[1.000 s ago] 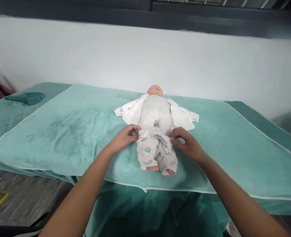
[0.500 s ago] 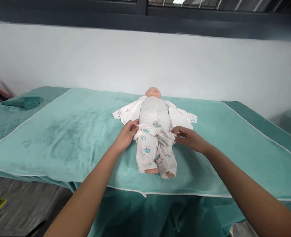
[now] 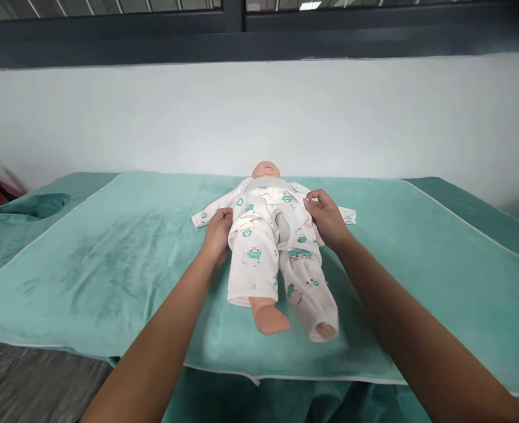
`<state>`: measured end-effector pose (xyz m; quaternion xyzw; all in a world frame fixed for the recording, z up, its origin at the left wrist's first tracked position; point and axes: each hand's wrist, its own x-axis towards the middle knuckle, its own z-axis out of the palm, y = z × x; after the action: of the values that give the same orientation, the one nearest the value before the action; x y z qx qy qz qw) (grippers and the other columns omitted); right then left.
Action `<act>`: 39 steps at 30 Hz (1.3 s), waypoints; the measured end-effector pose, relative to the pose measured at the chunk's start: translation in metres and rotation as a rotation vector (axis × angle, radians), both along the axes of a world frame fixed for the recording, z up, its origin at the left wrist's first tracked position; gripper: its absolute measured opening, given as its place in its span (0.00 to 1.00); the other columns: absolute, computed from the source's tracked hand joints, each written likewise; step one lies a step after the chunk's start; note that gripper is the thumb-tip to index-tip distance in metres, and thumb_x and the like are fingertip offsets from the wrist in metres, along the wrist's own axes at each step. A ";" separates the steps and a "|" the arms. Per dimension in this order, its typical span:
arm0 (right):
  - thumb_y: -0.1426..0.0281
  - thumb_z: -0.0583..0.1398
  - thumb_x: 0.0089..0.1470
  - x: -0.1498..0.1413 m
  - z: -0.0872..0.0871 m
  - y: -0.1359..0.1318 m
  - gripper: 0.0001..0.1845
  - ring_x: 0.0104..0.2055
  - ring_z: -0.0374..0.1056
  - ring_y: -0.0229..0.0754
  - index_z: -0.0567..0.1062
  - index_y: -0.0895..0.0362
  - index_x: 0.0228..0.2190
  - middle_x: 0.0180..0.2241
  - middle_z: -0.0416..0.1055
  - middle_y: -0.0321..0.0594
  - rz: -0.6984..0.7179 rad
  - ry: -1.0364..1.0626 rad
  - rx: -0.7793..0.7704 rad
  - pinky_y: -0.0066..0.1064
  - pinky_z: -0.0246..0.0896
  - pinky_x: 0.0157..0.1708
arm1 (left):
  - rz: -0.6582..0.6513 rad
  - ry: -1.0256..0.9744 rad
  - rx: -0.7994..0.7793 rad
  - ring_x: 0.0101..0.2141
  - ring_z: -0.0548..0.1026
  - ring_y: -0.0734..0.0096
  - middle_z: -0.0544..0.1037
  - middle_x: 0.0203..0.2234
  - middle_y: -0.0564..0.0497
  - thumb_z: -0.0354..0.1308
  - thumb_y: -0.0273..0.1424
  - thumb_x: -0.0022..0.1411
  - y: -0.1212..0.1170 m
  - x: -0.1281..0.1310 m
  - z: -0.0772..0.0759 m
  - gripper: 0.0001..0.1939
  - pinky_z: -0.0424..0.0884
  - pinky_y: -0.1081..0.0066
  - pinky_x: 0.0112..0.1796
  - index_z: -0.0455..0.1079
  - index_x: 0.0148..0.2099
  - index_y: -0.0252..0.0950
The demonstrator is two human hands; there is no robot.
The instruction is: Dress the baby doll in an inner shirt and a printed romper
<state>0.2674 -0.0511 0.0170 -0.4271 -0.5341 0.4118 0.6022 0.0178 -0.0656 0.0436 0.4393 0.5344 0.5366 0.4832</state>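
A baby doll lies on its back, head toward the wall and feet toward me. White printed baby pants cover its legs and reach up over most of the grey torso, with a grey patch showing at the crotch. One bare foot sticks out of the left pant leg; the other is mostly inside its cuff. My left hand is closed on the pants at the left hip. At the right side of the waist, my right hand pinches the pants' fabric. The white top's sleeves spread to both sides, its front largely hidden.
A pale green sheet with white piping covers the bed, over darker green cloth. A face-hole opening is at the far left. Behind stands a white wall under a dark window frame.
The pants have moved up from the doll's hips over its belly, and their bunched waist has spread out. Both hands have moved up with the fabric. The left foot now shows more.
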 end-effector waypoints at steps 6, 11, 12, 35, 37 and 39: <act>0.57 0.64 0.51 -0.004 -0.026 0.005 0.13 0.24 0.58 0.38 0.67 0.51 0.30 0.22 0.63 0.30 -0.156 -0.122 -0.011 0.30 0.54 0.25 | -0.021 0.027 -0.013 0.31 0.69 0.72 0.75 0.29 0.53 0.62 0.30 0.54 0.006 0.007 -0.035 0.07 0.65 0.74 0.31 0.71 0.37 0.36; 0.61 0.63 0.53 -0.004 -0.031 0.006 0.09 0.42 0.69 0.43 0.70 0.52 0.32 0.41 0.73 0.38 -0.184 -0.158 0.071 0.36 0.63 0.45 | -0.023 0.034 0.025 0.32 0.68 0.74 0.76 0.33 0.54 0.62 0.32 0.56 0.004 0.005 -0.040 0.07 0.65 0.76 0.32 0.70 0.37 0.37; 0.61 0.63 0.53 -0.004 -0.031 0.007 0.09 0.46 0.69 0.44 0.70 0.51 0.32 0.45 0.73 0.39 -0.179 -0.147 0.085 0.38 0.63 0.49 | -0.029 0.015 0.026 0.32 0.69 0.74 0.76 0.33 0.54 0.62 0.33 0.56 0.005 0.005 -0.040 0.07 0.65 0.76 0.33 0.70 0.37 0.37; 0.70 0.70 0.42 0.025 -0.019 -0.008 0.19 0.36 0.72 0.42 0.77 0.52 0.40 0.37 0.78 0.35 0.365 0.080 -0.299 0.34 0.66 0.38 | -0.552 -0.233 -0.127 0.45 0.78 0.55 0.82 0.42 0.43 0.70 0.29 0.48 -0.002 -0.018 -0.040 0.26 0.75 0.65 0.42 0.75 0.52 0.35; 0.69 0.70 0.42 0.023 -0.018 -0.008 0.22 0.41 0.73 0.47 0.78 0.52 0.42 0.41 0.78 0.38 0.399 0.111 -0.309 0.38 0.66 0.43 | -0.526 -0.284 -0.106 0.46 0.78 0.54 0.82 0.42 0.43 0.70 0.29 0.47 -0.001 -0.019 -0.041 0.27 0.75 0.64 0.44 0.75 0.52 0.35; 0.68 0.70 0.43 0.022 -0.018 -0.008 0.22 0.43 0.73 0.48 0.78 0.52 0.43 0.42 0.78 0.39 0.423 0.128 -0.327 0.40 0.67 0.44 | -0.502 -0.306 -0.096 0.46 0.78 0.54 0.82 0.43 0.43 0.71 0.30 0.47 0.000 -0.018 -0.042 0.27 0.75 0.63 0.45 0.76 0.52 0.36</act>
<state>0.2897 -0.0589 -0.0006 -0.3708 -0.4985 0.6354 0.4586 -0.0003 -0.0660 0.0016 0.4484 0.3546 0.4346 0.6960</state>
